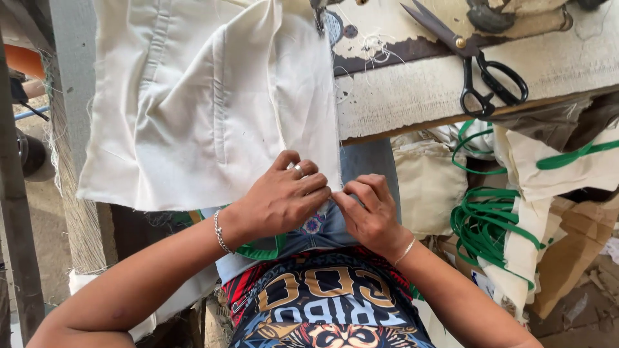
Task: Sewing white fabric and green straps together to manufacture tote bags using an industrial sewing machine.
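Left hand (284,196) and right hand (367,209) pinch lower corner of cream fabric panel (206,109) hanging off worn surface (412,96); seams already stitched; black scissors (480,67) lie untouched.

Head-worn view, looking steeply down, close

The cream fabric (193,103) runs past the top edge.

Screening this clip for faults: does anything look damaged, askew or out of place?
The table top is worn: its pale surface is peeling, with loose threads scattered by the black scissors. Green straps spill in a tangle beside it. Both hands pinch the cream fabric edge; the fabric itself looks sound.
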